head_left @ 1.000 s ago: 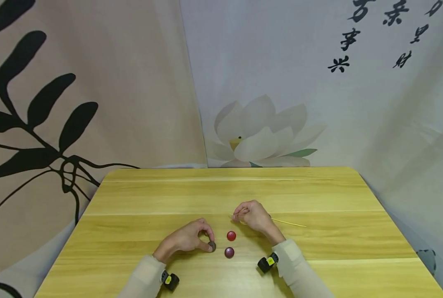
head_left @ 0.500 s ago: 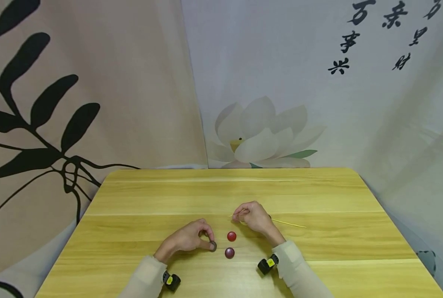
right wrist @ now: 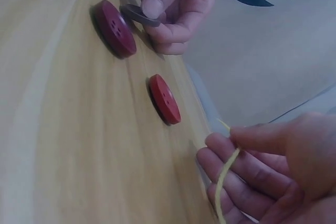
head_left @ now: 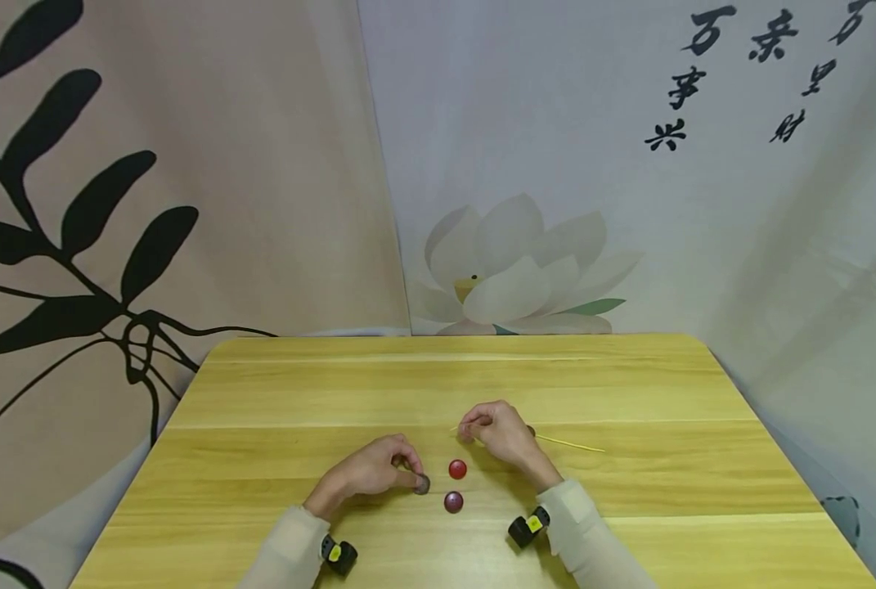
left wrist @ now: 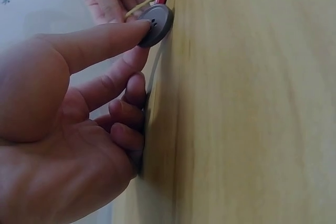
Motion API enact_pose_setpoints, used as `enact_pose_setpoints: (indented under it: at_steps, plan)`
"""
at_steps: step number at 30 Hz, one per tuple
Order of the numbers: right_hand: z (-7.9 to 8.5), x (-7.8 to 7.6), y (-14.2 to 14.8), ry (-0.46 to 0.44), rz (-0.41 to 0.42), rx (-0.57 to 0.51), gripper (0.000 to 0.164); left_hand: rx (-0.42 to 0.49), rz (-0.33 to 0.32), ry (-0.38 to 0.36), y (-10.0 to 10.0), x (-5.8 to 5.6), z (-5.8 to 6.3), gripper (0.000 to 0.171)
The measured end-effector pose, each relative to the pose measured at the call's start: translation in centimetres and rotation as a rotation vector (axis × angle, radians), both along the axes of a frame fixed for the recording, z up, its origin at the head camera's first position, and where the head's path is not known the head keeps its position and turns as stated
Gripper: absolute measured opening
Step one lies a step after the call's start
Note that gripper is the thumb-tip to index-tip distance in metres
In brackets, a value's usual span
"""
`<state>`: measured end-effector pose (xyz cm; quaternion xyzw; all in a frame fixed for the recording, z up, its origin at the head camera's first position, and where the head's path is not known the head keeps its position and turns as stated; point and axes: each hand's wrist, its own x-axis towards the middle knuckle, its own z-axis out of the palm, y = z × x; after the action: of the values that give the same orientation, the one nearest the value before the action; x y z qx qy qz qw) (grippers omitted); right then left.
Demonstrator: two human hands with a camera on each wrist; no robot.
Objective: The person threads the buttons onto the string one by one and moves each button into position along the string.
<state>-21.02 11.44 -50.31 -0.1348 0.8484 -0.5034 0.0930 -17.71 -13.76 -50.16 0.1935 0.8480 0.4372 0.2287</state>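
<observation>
Yellow cord (right wrist: 220,177) is pinched in the right hand (head_left: 502,427), and a grey-brown button (left wrist: 164,18) in the left hand (head_left: 379,468), left of the red button (head_left: 457,469) and nearer purple button (head_left: 454,501). Threading is apparently being readied; cord tip (right wrist: 223,124) and hole (left wrist: 153,23) should be aligned next.

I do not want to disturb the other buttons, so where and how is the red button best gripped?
Pinch the red button by opposite sides of its rim, probably from above and the far right. It lies flat with its thick edge exposed; the purple button sits on its near side and the left hand is at its left.
</observation>
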Motion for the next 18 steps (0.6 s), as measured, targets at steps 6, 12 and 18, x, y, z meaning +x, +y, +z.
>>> enact_pose_setpoints:
  at_steps: [6, 12, 18]
  plan:
    - [-0.04, 0.05, 0.02, -0.01, -0.011, -0.013, 0.008, 0.009, -0.004, -0.012, -0.11, -0.16, 0.21, 0.007]
    - [-0.09, 0.12, -0.05, 0.003, -0.017, -0.016, 0.013, 0.035, 0.009, -0.041, -0.22, -0.18, 0.13, 0.007]
    - [-0.2, 0.17, -0.09, 0.007, -0.029, -0.002, 0.012, 0.077, 0.026, -0.068, -0.32, -0.19, 0.2, 0.008]
